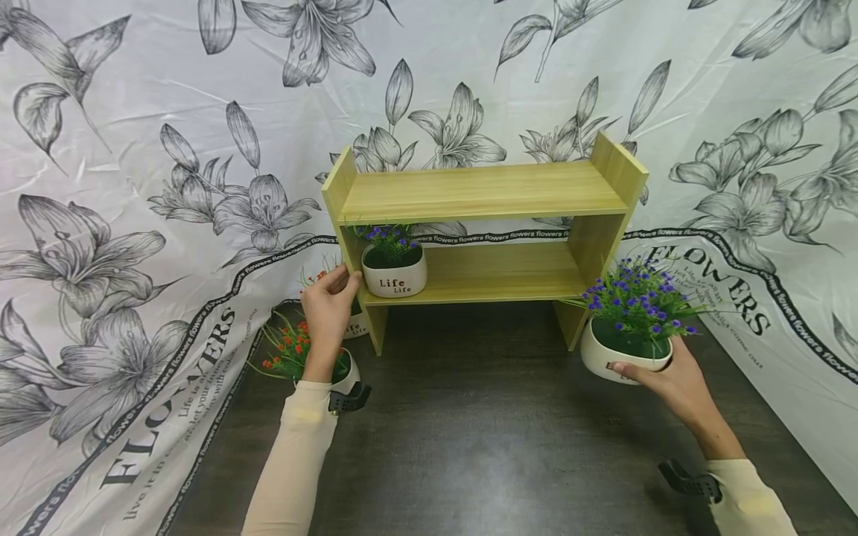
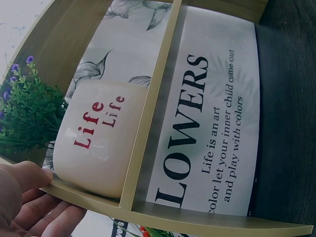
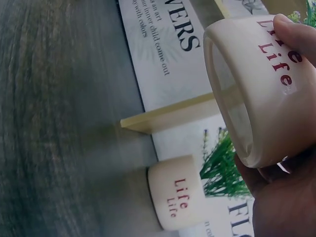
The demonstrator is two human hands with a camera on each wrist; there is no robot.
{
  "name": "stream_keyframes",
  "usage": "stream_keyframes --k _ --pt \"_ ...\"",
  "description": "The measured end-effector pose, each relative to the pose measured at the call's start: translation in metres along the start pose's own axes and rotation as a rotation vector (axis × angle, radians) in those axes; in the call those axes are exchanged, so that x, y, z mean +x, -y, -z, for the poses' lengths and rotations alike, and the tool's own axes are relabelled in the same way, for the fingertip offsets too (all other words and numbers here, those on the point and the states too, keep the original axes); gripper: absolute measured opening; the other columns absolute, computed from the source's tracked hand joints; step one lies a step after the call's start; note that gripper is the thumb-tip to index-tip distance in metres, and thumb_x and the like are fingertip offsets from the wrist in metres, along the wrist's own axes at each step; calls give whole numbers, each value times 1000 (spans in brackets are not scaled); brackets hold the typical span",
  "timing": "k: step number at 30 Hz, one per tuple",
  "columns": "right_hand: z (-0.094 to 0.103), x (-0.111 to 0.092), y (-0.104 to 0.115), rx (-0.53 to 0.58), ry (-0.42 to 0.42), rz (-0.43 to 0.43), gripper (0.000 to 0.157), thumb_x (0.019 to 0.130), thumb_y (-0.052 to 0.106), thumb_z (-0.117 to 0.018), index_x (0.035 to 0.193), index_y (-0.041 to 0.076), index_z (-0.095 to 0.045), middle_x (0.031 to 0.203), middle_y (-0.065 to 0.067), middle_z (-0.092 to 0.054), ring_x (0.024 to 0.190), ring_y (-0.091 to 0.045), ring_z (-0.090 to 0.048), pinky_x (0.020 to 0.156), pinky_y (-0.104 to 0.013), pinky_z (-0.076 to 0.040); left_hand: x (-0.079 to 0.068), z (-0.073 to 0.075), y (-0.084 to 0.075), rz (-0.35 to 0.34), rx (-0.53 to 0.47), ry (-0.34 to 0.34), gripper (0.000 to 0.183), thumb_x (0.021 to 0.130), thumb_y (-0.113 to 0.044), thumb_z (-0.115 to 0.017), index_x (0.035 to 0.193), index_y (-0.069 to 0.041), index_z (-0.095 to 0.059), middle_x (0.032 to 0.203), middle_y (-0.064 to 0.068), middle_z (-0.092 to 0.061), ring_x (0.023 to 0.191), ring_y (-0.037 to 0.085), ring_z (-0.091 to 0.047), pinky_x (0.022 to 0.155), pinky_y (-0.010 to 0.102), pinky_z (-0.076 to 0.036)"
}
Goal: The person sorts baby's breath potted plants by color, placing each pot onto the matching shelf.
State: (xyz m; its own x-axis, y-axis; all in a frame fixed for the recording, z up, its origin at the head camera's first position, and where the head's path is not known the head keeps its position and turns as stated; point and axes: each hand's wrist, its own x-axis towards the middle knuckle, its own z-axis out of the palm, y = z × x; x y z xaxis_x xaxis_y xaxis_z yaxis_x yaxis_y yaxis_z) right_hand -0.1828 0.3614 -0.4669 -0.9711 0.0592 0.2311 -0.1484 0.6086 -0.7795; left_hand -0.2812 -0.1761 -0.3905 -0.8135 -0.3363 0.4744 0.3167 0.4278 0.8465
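L hand (image 1: 328,313): fingers pinch 1 shelf unit (image 1: 482,190) by side; R hand (image 1: 682,383): fingers grip 1 flwr pot (image 1: 627,331) of 5.

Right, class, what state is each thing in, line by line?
Shelf: standing upright
Left hand: gripping shelf's left side
Held purple-flowered pot: lifted above the table
Right hand: holding that pot
Shelved purple-flowered pot: upright on lower board
Front red-flowered pot: on table, partly hidden
Rear red-flowered pot: partly hidden
Pot right of shelf: standing upright
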Motion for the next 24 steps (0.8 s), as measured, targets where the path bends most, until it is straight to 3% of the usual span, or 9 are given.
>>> stream_keyframes --k 8,15,24 --pt "0 0 13 4 -2 24 83 92 24 -87 157 3 -40 127 8 -58 98 13 -59 74 -13 -51 -1 0 0 9 4 5 37 101 -24 -78 131 -4 -76 122 20 -78 110 29 -79 90 34 -63" --pt "1 2 23 37 -6 90 79 88 14 -88 154 4 -46 117 29 -62 98 11 -63 74 -13 -52 -1 0 1 6 7 4 37 101 -25 -78 131 -4 -76 122 20 -78 111 30 -79 92 40 -63" --pt "2 3 43 42 15 136 83 86 13 -90 157 7 -46 119 28 -63 99 9 -64 75 -14 -54 -1 0 1 -1 4 2 37 101 -26 -78 130 -4 -77 121 19 -78 110 30 -79 92 43 -63"
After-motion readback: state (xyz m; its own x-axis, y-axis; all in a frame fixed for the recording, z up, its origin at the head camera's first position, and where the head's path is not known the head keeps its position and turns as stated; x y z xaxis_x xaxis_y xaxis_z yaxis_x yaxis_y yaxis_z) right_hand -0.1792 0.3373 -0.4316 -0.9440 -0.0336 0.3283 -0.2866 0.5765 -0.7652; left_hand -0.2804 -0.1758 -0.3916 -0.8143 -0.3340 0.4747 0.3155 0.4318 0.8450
